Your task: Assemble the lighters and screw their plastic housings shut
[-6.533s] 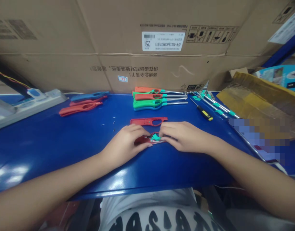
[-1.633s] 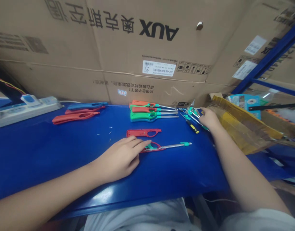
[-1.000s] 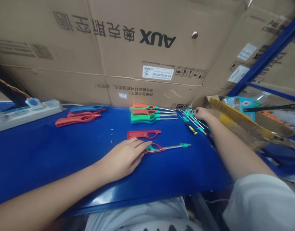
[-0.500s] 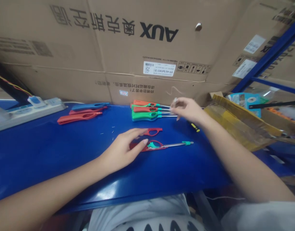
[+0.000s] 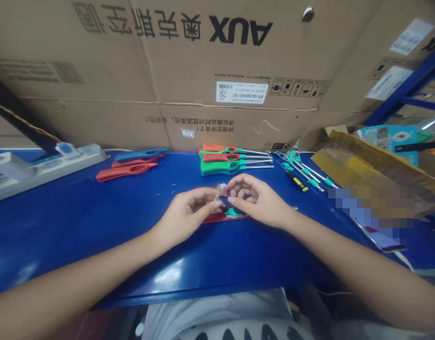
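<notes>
My left hand (image 5: 187, 212) and my right hand (image 5: 257, 200) meet over the middle of the blue table (image 5: 79, 222). Between their fingertips they pinch a small pale part (image 5: 221, 191); I cannot make out what it is. Just under the hands lies a red lighter shell (image 5: 224, 217) with a teal trigger piece (image 5: 234, 212) in it, mostly covered by my fingers. Both hands have fingers curled in a pinch.
A stack of finished green and orange long-nose lighters (image 5: 231, 160) lies behind the hands. Red and blue shell halves (image 5: 128, 164) are at back left, metal tubes with teal tips (image 5: 309, 170) and a yellow-handled screwdriver (image 5: 298, 182) at back right. Cardboard boxes (image 5: 203, 71) wall the back; a power strip (image 5: 43, 163) at left.
My right hand came back from the tube pile at the right, carrying a small part. My left hand lifted off the shell, and both now pinch together above it.
</notes>
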Tool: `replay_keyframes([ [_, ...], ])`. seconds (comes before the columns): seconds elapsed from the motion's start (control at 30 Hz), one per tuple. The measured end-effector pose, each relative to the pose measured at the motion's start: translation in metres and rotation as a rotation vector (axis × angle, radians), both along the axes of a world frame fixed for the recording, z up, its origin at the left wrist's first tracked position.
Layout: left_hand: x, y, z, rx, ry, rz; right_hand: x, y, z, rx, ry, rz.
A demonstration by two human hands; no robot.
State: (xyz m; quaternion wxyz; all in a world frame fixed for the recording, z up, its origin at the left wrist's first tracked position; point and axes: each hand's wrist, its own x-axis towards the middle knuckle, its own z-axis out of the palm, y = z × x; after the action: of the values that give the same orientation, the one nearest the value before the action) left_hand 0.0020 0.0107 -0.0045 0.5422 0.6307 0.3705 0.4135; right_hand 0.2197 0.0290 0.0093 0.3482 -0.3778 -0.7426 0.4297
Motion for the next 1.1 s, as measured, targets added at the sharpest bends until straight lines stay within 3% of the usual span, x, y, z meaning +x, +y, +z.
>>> replay_keyframes([
  [0.13, 0.001, 0.002, 0.002, -0.059, -0.046, 0.062, 0.007, -0.001, -0.001, 0.338, -0.318, 0.073],
  [0.27, 0.002, 0.001, 0.001, -0.159, -0.129, 0.058, 0.007, -0.004, -0.007, 0.371, -0.462, 0.176],
  [0.37, 0.003, 0.000, 0.001, -0.210, -0.193, 0.108, 0.005, -0.003, -0.009, 0.369, -0.421, 0.185],
  [0.53, 0.002, 0.002, 0.001, -0.236, -0.086, 0.052, 0.006, 0.000, -0.006, 0.204, -0.336, 0.121],
  [0.7, -0.004, 0.004, -0.002, -0.158, 0.155, 0.007, 0.007, 0.006, -0.006, -0.305, -0.177, 0.110],
  [0.77, -0.005, 0.005, -0.002, -0.127, 0.203, 0.006, 0.007, 0.009, -0.009, -0.404, -0.091, 0.150],
  [0.9, -0.005, 0.006, 0.000, -0.100, 0.292, 0.027, 0.006, 0.012, -0.012, -0.398, -0.025, 0.177],
  [1.1, -0.006, 0.009, 0.003, -0.068, 0.377, 0.019, 0.003, 0.008, -0.016, -0.274, 0.056, 0.187],
])
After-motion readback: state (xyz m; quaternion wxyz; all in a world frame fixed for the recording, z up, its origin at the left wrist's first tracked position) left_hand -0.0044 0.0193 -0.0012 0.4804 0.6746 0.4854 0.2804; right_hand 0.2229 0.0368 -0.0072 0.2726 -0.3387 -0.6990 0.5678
